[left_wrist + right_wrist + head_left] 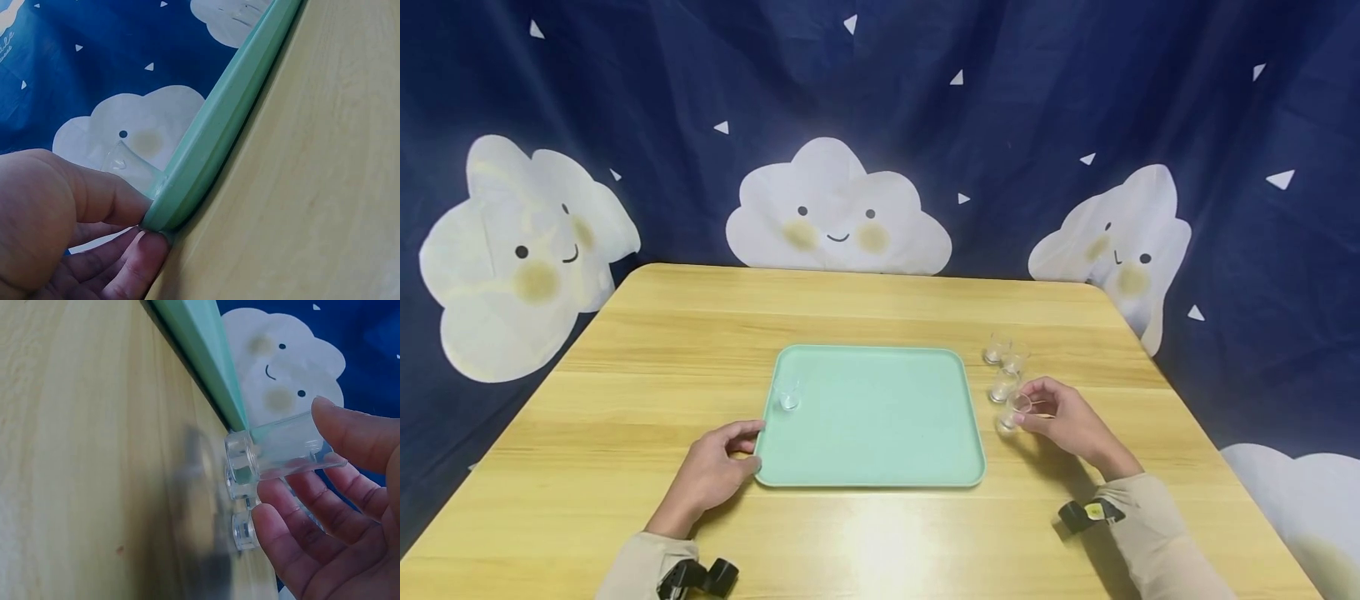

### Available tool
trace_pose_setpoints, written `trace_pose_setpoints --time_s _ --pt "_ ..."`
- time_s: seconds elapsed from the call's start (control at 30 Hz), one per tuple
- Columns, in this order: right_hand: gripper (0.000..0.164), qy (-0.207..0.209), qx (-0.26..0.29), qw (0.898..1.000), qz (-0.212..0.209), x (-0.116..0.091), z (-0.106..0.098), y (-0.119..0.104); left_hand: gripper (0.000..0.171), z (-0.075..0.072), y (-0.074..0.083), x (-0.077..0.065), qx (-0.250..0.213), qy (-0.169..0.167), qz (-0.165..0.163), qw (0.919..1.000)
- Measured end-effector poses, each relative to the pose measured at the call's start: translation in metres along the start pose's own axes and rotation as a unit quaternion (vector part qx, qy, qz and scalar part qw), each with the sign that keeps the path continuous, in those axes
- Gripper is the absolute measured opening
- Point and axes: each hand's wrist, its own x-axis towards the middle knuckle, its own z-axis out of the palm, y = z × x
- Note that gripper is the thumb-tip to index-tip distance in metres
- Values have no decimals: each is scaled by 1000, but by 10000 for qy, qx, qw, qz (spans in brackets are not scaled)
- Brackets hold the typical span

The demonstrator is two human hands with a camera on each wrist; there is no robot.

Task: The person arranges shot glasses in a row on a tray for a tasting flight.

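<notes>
A small clear glass cup (284, 450) with a thick base is pinched between the thumb and fingers of the right hand (1078, 427). It is roughly upright, just beyond the right edge of a pale mint-green rectangular tray (880, 408); whether its base touches the tabletop cannot be told. The other fingers of that hand spread around the cup, apart from one another.

Just behind it, three more clear glass cups (1004, 385) stand close together on the pale yellow wood-grain tabletop (880, 312), forming a loose cluster that runs toward the far edge, between the tray and the tabletop's right edge.

The tray lies flat near the middle of the tabletop. The left hand (711, 468) grips its rim at the left edge, near the front left corner, with the thumb and fingers narrowed onto it. A single clear glass cup (787, 396) stands upright on the tray, close to the left edge.

Beige sleeves (1172, 537) cover both forearms, and a black device (722, 577) is strapped at each wrist. Past the tabletop's far edge hangs a dark blue fabric backdrop (1015, 50), printed with white smiling clouds (838, 196) and small white triangles (957, 78).
</notes>
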Motion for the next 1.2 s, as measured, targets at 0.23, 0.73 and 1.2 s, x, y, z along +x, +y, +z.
trace_pose_setpoints --time_s 0.23,0.73,1.2 --pt "36 -55 79 9999 -38 1 -3 -5 49 -1 2 1 -30 7 48 10000" --pt "35 -100 272 9994 -175 5 1 -22 49 -1 2 1 -2 -7 53 10000" --pt "32 -216 503 9980 -313 22 14 -32 49 -1 3 0 0 10 51 10000"
